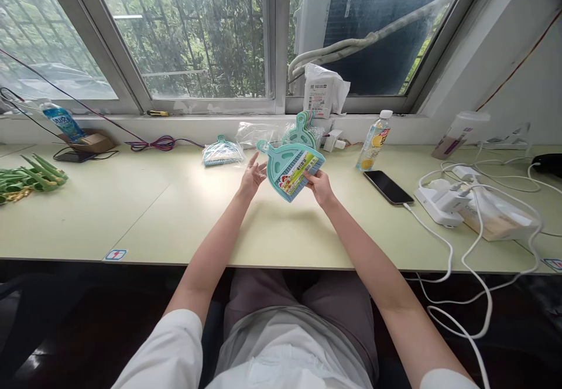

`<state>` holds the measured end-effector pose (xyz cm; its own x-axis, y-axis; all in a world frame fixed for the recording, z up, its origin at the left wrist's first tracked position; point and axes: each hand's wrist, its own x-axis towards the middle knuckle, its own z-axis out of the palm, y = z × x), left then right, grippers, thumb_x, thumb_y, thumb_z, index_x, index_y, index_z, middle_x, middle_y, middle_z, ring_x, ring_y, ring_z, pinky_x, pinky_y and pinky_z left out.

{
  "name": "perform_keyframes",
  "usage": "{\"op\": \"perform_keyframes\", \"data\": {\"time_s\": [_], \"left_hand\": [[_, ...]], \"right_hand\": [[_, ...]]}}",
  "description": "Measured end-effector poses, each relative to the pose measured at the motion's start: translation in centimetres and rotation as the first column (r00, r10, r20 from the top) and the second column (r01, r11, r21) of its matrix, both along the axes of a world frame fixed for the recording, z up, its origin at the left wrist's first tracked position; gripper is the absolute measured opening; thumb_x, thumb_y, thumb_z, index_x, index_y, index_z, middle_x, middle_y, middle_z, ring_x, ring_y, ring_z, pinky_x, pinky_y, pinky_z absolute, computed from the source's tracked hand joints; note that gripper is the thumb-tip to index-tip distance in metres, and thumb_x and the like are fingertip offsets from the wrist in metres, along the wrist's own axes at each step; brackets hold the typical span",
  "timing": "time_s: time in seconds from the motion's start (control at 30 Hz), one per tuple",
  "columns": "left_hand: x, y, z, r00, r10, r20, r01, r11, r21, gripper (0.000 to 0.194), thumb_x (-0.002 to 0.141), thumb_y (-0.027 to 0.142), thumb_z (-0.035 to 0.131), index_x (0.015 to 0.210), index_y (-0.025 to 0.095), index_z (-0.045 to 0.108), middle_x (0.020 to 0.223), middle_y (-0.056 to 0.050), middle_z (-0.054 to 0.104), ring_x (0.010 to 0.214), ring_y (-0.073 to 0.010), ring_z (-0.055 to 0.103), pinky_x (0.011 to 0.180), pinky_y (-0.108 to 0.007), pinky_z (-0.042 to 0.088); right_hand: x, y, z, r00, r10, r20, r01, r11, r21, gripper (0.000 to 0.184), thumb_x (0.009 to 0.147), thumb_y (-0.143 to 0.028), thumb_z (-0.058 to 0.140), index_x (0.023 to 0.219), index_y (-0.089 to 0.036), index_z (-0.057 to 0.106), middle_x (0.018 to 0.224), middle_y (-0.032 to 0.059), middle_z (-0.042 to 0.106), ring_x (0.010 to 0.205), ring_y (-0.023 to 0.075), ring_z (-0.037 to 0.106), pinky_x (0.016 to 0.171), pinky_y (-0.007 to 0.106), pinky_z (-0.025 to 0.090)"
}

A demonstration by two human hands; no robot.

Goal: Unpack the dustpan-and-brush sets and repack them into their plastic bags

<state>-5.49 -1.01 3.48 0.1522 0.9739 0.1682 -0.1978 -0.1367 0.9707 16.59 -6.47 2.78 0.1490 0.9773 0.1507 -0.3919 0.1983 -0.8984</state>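
A small teal dustpan and brush set (278,163) with a printed label is held tilted above the table. My right hand (321,187) pinches its lower right edge by the bristles. Beside the handle end, my left hand (252,178) has its fingers apart and does not grip the set; whether a fingertip touches it I cannot tell. Behind the set stands a stack of similar dustpans (302,128), partly hidden. Another dustpan and brush set (222,151) lies to the left in clear wrapping, close to a crumpled clear plastic bag (254,134).
On the right are a juice bottle (374,142), a phone (389,187), a white power strip (439,204) with loose cables and a tissue pack (500,216). Green stalks (33,178) and a blue bottle (64,122) are on the left. A white package (322,93) stands by the window.
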Motion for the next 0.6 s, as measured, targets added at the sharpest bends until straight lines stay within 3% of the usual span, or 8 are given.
{"op": "perform_keyframes", "data": {"time_s": [0.13, 0.3, 0.47, 0.6], "left_hand": [[-0.4, 0.1, 0.0, 0.992, -0.112, -0.066, 0.109, 0.993, -0.049, 0.060, 0.087, 0.051, 0.045, 0.141, 0.024, 0.042, 0.128, -0.010, 0.062, 0.097, -0.0205, 0.068, 0.088, -0.036, 0.052], [-0.4, 0.3, -0.7, 0.964, -0.244, -0.106, 0.236, 0.968, -0.083, 0.063, 0.079, 0.054, 0.058, 0.134, 0.023, 0.051, 0.114, -0.011, 0.068, 0.090, -0.0219, 0.070, 0.083, -0.036, 0.053], [0.9, 0.0, -1.4, 0.979, -0.200, -0.027, 0.199, 0.979, -0.045, 0.062, 0.075, 0.048, 0.066, 0.130, 0.024, 0.053, 0.111, -0.007, 0.068, 0.097, -0.0174, 0.066, 0.088, -0.033, 0.052], [1.8, -1.2, -1.4, 0.948, -0.317, -0.029, 0.313, 0.945, -0.093, 0.057, 0.073, 0.046, 0.071, 0.123, 0.022, 0.057, 0.112, -0.007, 0.068, 0.094, -0.0189, 0.066, 0.088, -0.037, 0.052]], "right_hand": [[0.5, 0.1, 0.1, 0.997, -0.070, 0.010, 0.070, 0.997, -0.022, 0.015, 0.072, -0.018, 0.073, 0.084, -0.017, 0.065, 0.092, 0.0040, 0.073, 0.087, 0.0184, 0.069, 0.079, 0.034, 0.060], [1.2, 0.5, -0.3, 0.988, -0.139, -0.065, 0.135, 0.989, -0.053, 0.020, 0.070, -0.015, 0.074, 0.087, -0.019, 0.063, 0.093, 0.0031, 0.073, 0.089, 0.0182, 0.069, 0.081, 0.034, 0.060], [1.2, 0.5, -0.3, 0.998, -0.043, -0.035, 0.040, 0.997, -0.063, 0.015, 0.071, -0.014, 0.074, 0.083, -0.017, 0.064, 0.087, 0.0035, 0.074, 0.085, 0.0188, 0.070, 0.081, 0.035, 0.060], [0.9, 0.3, -0.1, 0.999, 0.000, -0.044, -0.002, 0.999, -0.049, 0.014, 0.071, -0.013, 0.074, 0.082, -0.017, 0.065, 0.086, 0.0040, 0.074, 0.084, 0.0195, 0.070, 0.083, 0.037, 0.060]]}}
